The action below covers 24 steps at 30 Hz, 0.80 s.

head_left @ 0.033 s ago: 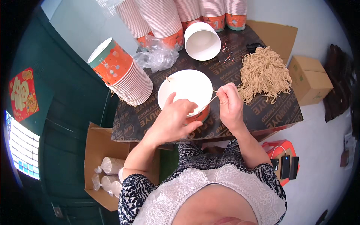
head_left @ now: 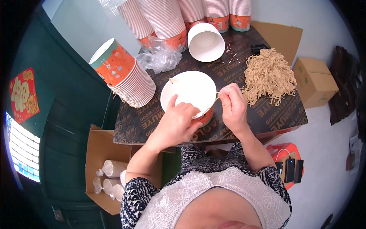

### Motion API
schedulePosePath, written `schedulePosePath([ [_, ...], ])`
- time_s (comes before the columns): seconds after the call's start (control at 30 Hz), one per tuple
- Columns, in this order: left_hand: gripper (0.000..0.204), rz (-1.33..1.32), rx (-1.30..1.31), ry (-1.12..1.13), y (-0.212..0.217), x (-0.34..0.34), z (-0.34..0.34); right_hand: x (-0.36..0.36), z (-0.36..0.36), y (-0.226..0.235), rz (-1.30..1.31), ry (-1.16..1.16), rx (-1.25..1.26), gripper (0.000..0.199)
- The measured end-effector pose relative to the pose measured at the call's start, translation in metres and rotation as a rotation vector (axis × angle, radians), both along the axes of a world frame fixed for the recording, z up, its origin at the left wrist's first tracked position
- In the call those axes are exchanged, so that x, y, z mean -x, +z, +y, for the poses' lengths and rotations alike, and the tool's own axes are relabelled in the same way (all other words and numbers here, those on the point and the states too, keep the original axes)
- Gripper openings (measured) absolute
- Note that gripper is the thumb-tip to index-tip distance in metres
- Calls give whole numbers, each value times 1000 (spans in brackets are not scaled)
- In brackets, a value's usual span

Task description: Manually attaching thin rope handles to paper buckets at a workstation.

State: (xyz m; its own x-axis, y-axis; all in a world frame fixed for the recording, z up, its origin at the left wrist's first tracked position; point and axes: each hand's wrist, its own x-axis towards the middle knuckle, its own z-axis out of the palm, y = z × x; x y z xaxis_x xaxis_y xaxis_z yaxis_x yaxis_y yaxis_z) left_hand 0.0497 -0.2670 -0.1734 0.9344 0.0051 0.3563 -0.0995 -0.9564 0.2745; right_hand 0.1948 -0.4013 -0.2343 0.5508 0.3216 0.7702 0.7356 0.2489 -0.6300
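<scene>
A white-lined paper bucket (head_left: 188, 86) stands on the dark table in front of me, its orange printed wall showing at the near right. My left hand (head_left: 176, 124) grips its near rim, fingers reaching inside and thumb against the outer wall; the index finger sticks up. To the right of the bucket, my right hand (head_left: 233, 105) is closed in a pinch on a thin beige cord (head_left: 217, 100) that runs to the rim. A short cord end (head_left: 171, 80) pokes out on the inner left wall. My left fingertips are partly hidden.
Nested paper buckets (head_left: 126, 76) lean at the left, with more wrapped stacks (head_left: 164, 23) at the back. One bucket (head_left: 206, 42) lies tipped near clear plastic wrap (head_left: 160, 57). Beige cords (head_left: 268, 76) are heaped right. An open carton (head_left: 101, 152) sits below left.
My left thumb has moved in against the bucket's wall. The cord by my right hand has shifted slightly, and the right hand stays almost in place.
</scene>
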Motion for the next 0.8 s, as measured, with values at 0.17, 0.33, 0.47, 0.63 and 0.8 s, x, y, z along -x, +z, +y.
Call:
schedulePosePath([
  [0.17,17,-217,172,136,-30,20,18,3,4,23,-304,27,-29,31],
  [0.33,25,-737,1374,-105,-65,27,11,-2,7,-14,119,183,25,69],
  [0.47,32,-852,1599,-172,-85,18,-5,12,13,-34,220,307,53,102],
  [0.63,41,-778,1849,-289,-101,29,-7,10,17,-36,102,129,-95,76],
  [0.8,37,-757,1846,-183,-117,28,-14,20,10,-53,21,165,-164,20],
])
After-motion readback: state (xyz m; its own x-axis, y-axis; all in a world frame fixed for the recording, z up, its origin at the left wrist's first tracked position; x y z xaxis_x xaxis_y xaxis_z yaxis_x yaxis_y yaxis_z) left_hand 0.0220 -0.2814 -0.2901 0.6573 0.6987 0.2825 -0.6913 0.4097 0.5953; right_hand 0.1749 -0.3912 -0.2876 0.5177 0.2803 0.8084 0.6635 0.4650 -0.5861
